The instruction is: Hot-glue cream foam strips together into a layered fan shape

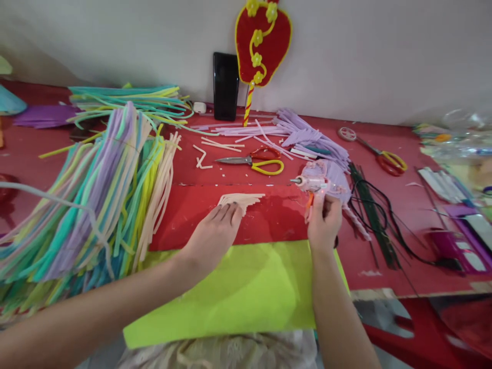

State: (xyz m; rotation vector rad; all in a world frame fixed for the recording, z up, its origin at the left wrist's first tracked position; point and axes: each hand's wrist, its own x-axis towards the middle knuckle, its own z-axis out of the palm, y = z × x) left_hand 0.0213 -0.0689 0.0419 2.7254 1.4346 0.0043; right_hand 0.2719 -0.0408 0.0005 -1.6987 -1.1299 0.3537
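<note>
A row of short cream pipe cleaners [249, 199], lying side by side, rests on the red table. My left hand [217, 228] is closed over its near left end, with the fingertips on the pieces and the thumb hidden. To the right, my right hand [326, 220] is wrapped around the handle of a pink glue gun [315, 184], whose metal nozzle points left. Just behind the gun lies a lilac pipe-cleaner shape [336, 179], partly covered by it. Scissors with red and yellow handles [265, 163] lie beyond my hands.
A large heap of coloured pipe cleaners [92, 195] fills the left side. Lilac pipe cleaners [303, 130], a phone [225, 87] and a red fan-shaped ornament [263, 43] are at the back. A black cable [400, 225] and second scissors [384, 156] lie right; yellow-green sheet [246, 292] in front.
</note>
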